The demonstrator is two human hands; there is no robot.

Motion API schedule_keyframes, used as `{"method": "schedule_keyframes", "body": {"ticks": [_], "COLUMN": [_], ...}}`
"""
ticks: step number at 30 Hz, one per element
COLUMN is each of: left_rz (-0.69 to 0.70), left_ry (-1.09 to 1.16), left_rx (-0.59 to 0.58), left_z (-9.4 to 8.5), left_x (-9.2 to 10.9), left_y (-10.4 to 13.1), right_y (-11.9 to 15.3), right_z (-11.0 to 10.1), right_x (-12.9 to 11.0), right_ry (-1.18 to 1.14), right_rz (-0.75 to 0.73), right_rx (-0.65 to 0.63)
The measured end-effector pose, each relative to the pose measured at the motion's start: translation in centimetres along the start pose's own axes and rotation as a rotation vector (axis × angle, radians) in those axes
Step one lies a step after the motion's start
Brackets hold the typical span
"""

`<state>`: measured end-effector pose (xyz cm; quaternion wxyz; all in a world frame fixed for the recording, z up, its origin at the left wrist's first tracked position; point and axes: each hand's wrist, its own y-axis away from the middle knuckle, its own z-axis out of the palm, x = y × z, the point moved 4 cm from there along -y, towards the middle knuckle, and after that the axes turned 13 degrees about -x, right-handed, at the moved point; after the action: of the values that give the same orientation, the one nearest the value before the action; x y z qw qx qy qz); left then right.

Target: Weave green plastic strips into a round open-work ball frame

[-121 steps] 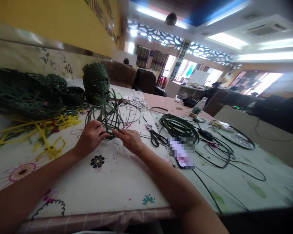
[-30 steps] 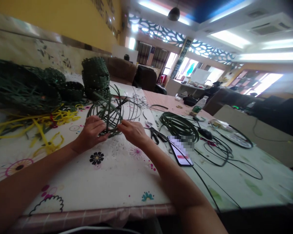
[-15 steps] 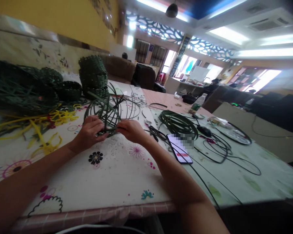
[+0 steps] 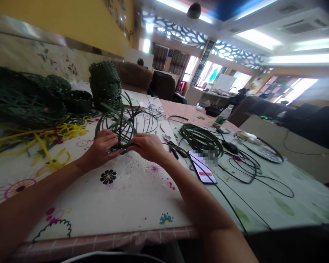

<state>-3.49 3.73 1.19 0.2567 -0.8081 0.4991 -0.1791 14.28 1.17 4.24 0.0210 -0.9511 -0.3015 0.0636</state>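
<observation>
A half-woven basket of dark green strips (image 4: 121, 126) sits on the flowered tablecloth, its loose strips curving up and over. At its near left edge, my left hand (image 4: 105, 147) is closed, with thumb and fingers pinching the woven rim. My right hand (image 4: 146, 146) pinches the strips at the near right edge, fingers bent and pressed together. A short stretch of the basket's edge shows between the two hands. The fingertips of both hands are partly hidden by the strips and the hands themselves.
Yellow strips (image 4: 48, 146) and several finished green baskets (image 4: 105, 86) lie to the left. On the right are a coil of green strips (image 4: 199, 140), pliers (image 4: 174, 148), a phone (image 4: 203, 171), a computer mouse (image 4: 230, 147) and a plastic bottle (image 4: 224, 115). Long thin strips trail over the table's front edge.
My right hand has shifted slightly left, closer to my left hand along the basket's edge. My left hand keeps its hold, and the basket stays in nearly the same place.
</observation>
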Motion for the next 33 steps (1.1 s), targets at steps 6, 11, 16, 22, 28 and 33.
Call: {"method": "schedule_keyframes", "body": {"ticks": [6, 11, 16, 22, 28, 33], "left_rz": [0.044, 0.02, 0.004, -0.056, -0.079, -0.151], "left_ry": [0.029, 0.07, 0.135, 0.19, 0.176, 0.115], "left_rx": [-0.004, -0.014, -0.027, -0.047, -0.08, -0.094], "left_z": [0.2, 0.2, 0.5, 0.4, 0.3, 0.7], "left_x": [0.2, 0.0, -0.5, -0.8, -0.3, -0.5], "left_y": [0.0, 0.2, 0.5, 0.6, 0.4, 0.4], "right_y": [-0.3, -0.6, -0.7, -0.6, -0.9, -0.9], "right_z": [0.8, 1.3, 1.4, 1.6, 2.0, 1.7], "right_x": [0.5, 0.5, 0.2, -0.3, -0.2, 0.1], "right_ry": [-0.171, -0.215, -0.147, -0.076, -0.164, -0.325], "right_rz": [0.019, 0.064, 0.057, 0.079, 0.091, 0.13], "right_rx": [0.011, 0.009, 0.007, 0.027, 0.008, 0.012]}}
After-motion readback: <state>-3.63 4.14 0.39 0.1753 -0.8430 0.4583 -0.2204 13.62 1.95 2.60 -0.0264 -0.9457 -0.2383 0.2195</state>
